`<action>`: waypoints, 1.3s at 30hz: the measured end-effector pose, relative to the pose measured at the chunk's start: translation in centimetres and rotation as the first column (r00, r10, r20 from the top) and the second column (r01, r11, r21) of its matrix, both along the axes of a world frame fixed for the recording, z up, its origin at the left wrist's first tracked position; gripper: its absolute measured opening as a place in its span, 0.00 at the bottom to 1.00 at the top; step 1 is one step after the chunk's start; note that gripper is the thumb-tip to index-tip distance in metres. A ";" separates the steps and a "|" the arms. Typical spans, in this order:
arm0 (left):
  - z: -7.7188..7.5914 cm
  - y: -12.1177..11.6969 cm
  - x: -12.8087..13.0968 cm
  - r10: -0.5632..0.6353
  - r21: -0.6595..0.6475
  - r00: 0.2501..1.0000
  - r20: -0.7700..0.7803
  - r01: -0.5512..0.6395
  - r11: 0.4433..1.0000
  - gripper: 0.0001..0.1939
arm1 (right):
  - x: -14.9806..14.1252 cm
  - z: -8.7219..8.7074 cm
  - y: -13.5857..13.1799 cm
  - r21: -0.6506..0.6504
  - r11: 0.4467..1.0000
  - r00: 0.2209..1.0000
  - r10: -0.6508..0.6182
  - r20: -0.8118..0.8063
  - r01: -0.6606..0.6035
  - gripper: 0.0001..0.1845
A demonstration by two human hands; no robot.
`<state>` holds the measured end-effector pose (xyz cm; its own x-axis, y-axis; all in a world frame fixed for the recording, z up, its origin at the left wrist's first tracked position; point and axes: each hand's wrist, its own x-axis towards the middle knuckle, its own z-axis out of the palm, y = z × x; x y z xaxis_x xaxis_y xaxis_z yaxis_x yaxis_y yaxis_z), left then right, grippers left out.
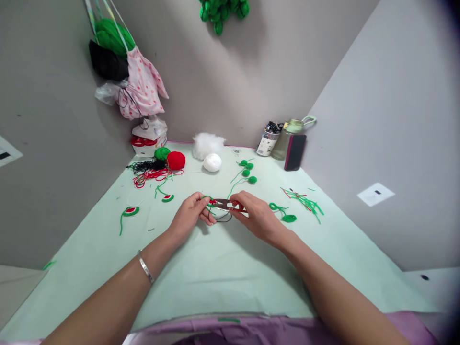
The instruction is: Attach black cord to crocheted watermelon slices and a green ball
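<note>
Near the middle of the table, my left hand [196, 209] pinches a small crocheted watermelon slice [212, 203], red with a green and white edge. Black yarn [225, 220] loops down from it. My right hand [256, 213] is closed around the handles of dark scissors [223, 202], whose blades point left and reach the piece. Whether the blades touch the yarn I cannot tell. Two similar watermelon slices lie to the left, one [167, 198] farther back and one [131, 211] nearer the table's left side. A green crocheted leaf [289, 218] rests right of my right hand.
Red yarn [176, 161], tangled black yarn [153, 165], white yarn [212, 163] and stuffing [208, 143] sit at the back. Small green balls [246, 173] lie centrally, yarn scraps [305, 203] rightward. A phone [295, 152], bottle [285, 141] and pen holder [268, 141] stand at the back right.
</note>
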<state>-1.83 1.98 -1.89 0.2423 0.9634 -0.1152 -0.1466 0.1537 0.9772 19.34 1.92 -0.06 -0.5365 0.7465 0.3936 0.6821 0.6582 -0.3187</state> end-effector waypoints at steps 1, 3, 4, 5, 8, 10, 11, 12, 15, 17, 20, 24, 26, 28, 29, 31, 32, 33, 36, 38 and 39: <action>0.0 0.0 0.0 -0.002 0.000 1.000 0.004 0.002 1.000 0.13 | 0.0 0.0 0.0 0.003 1.000 1.000 0.001 -0.003 -0.001 0.04; 0.0 -0.1 0.1 -0.011 0.004 1.000 0.008 0.011 1.000 0.13 | -0.1 0.0 -0.1 0.005 1.000 1.000 0.006 -0.011 -0.006 0.03; 0.0 -0.1 0.1 -0.017 0.005 1.000 0.007 0.016 1.000 0.13 | -0.2 0.0 -0.2 0.005 1.000 1.000 0.009 -0.014 -0.009 0.03; 0.0 -0.1 0.1 -0.020 0.006 1.000 0.005 0.020 1.000 0.13 | -0.2 0.0 -0.2 0.007 1.000 1.000 0.013 -0.016 -0.013 0.03; 0.0 -0.1 0.1 -0.026 0.007 1.000 0.001 0.026 1.000 0.13 | -0.3 0.1 -0.3 0.023 0.999 0.999 0.034 -0.016 -0.033 0.03; 0.0 -0.2 0.1 -0.027 0.005 1.000 0.001 0.027 1.000 0.13 | -0.4 0.1 -0.3 0.034 0.998 0.998 0.053 -0.015 -0.052 0.03; 0.0 -0.2 0.1 -0.027 0.004 1.000 0.000 0.027 1.000 0.12 | -0.4 0.1 -0.3 0.041 0.997 0.998 0.064 -0.013 -0.063 0.04; 0.1 -0.2 0.2 -0.027 0.005 1.000 0.000 0.027 1.000 0.12 | -0.4 0.1 -0.3 0.047 0.996 0.997 0.074 -0.010 -0.073 0.05; 0.2 -0.3 0.2 -0.018 0.007 1.000 0.006 0.018 1.000 0.12 | -0.4 0.0 -0.2 0.059 0.993 0.995 0.100 -0.002 -0.100 0.07; 0.2 -0.2 0.2 -0.015 0.004 1.000 0.015 0.015 1.000 0.13 | -0.2 0.1 -0.2 0.043 0.993 0.994 0.109 -0.022 -0.108 0.08; 0.0 0.0 0.1 -0.012 0.007 1.000 0.024 0.011 1.000 0.14 | 0.1 0.9 -0.4 -0.118 0.985 0.989 0.114 -0.097 -0.125 0.06; -0.4 0.4 -0.2 -0.018 0.019 1.000 -0.017 0.018 1.000 0.15 | 0.4 2.1 -0.8 -0.478 0.837 0.962 0.261 -0.082 -0.268 0.09; -0.6 0.4 -0.3 -0.016 0.026 0.999 -0.041 0.017 1.000 0.14 | 0.4 1.9 -0.6 -0.475 0.837 0.957 0.287 -0.042 -0.272 0.09; -0.5 0.4 -0.3 -0.006 0.034 0.999 -0.052 0.008 0.999 0.14 | 0.2 1.1 -0.2 -0.343 0.925 0.983 0.180 0.026 -0.161 0.11; -0.5 0.4 -0.3 -0.005 0.035 0.998 -0.055 0.007 0.999 0.13 | 0.0 0.6 0.1 -0.263 0.961 0.992 0.101 0.072 -0.079 0.12; -0.4 0.3 -0.3 -0.008 0.029 0.998 -0.061 0.010 1.000 0.13 | -0.4 -0.6 0.7 -0.137 0.989 0.982 -0.029 0.186 0.055 0.12; -0.4 0.3 -0.2 -0.011 0.026 0.998 -0.062 0.012 1.000 0.13 | -0.6 -1.2 1.0 -0.100 0.991 0.969 -0.062 0.239 0.088 0.11; -0.4 0.3 -0.2 -0.009 0.026 0.998 -0.062 0.011 1.000 0.13 | -0.9 -1.7 1.1 -0.081 0.992 0.957 -0.071 0.282 0.098 0.11; -0.6 0.4 -0.2 0.004 0.035 0.998 -0.062 -0.002 0.999 0.13 | -1.8 -2.4 1.3 -0.082 0.993 0.947 -0.057 0.315 0.087 0.09; -0.8 0.6 -0.3 0.021 0.042 0.998 -0.066 -0.018 0.999 0.14 | -2.3 -2.6 1.2 -0.096 0.991 0.955 -0.066 0.289 0.097 0.10; -0.8 0.7 -0.4 0.032 0.043 0.997 -0.070 -0.029 0.999 0.14 | -2.5 -2.7 1.2 -0.106 0.988 0.960 -0.077 0.269 0.109 0.11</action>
<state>-2.20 2.71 -2.73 0.2051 0.9745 -0.0908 -0.0805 0.1092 0.9907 16.84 3.11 -2.73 -0.5348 0.8309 0.1538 0.8088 0.5560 -0.1915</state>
